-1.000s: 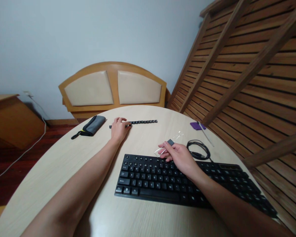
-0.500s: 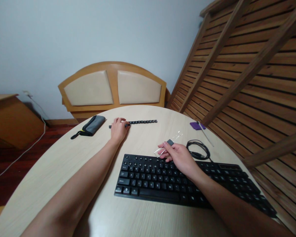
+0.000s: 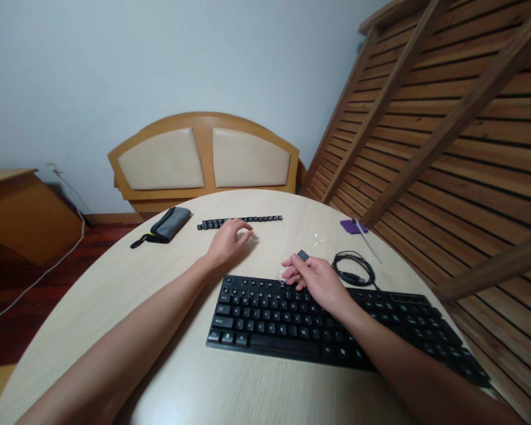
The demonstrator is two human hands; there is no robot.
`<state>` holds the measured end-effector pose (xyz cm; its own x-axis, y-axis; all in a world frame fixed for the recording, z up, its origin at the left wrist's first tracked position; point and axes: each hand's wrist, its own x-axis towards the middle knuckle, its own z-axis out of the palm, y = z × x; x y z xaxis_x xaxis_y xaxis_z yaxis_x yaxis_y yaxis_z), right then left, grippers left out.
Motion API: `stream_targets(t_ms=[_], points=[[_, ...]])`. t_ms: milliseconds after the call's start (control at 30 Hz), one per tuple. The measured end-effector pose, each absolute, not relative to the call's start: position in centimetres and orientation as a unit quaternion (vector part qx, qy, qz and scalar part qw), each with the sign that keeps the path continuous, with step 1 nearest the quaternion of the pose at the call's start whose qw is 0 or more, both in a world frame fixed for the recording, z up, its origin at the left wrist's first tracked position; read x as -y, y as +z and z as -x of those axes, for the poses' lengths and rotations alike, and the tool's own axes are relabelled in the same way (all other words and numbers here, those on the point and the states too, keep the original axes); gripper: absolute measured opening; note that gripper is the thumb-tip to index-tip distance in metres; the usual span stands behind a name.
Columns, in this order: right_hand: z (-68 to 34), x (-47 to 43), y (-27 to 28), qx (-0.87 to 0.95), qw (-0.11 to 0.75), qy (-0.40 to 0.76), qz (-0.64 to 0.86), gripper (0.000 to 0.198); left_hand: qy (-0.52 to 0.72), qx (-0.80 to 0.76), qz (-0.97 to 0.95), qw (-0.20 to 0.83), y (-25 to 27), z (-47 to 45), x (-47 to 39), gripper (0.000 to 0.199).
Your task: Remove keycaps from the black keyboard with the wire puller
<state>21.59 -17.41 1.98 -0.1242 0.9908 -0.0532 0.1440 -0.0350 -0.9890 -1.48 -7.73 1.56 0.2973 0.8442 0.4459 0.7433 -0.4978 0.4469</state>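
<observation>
My right hand (image 3: 316,280) is closed on a wire keycap puller with a small dark grip (image 3: 302,255). Its thin shiny wire ends (image 3: 317,239) stick out beyond the fingers. That hand is over the top edge of a black keyboard (image 3: 287,352), where several top-row places show only small stubs. My left hand (image 3: 228,243) is above the table with its fingers apart and nothing visible in it. Just behind it, loose black keycaps (image 3: 265,219) are lined up in a long row, with a shorter row in front at the left, partly hidden by the hand.
A grey and black zip pouch (image 3: 171,224) lies at the left of the round table (image 3: 190,378). On the right are a coiled cable (image 3: 356,255), a purple item (image 3: 349,226) and a thin rod (image 3: 368,241). A slatted wooden panel (image 3: 464,147) leans beside the table.
My left hand has come away from the keycap rows, moving right and nearer to me, its fingers now apart. My right hand stays over the keyboard with the puller.
</observation>
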Motion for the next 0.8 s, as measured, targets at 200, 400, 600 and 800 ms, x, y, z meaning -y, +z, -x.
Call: stream_targets(t_ms=[200,400,600,800], points=[[-20.6,17.7,1.8,0.61,0.405,0.447,0.514,0.048,0.344,-0.424,-0.783,0.296,3.7,-1.7,13.9,0.038],[-18.2,17.7,1.7,0.679,0.398,0.366,0.497,0.043,0.394,-0.449,-0.709,0.375,3.6,-2.0,18.3,0.034],[-16.6,18.0,1.9,0.739,0.343,0.279,0.508,0.036,0.43,-0.446,-0.682,0.389,2.7,-0.7,18.7,0.027],[-16.9,17.1,3.8,0.836,0.25,0.239,0.426,0.033,0.461,-0.427,-0.66,0.412,1.7,0.3,18.6,0.028]])
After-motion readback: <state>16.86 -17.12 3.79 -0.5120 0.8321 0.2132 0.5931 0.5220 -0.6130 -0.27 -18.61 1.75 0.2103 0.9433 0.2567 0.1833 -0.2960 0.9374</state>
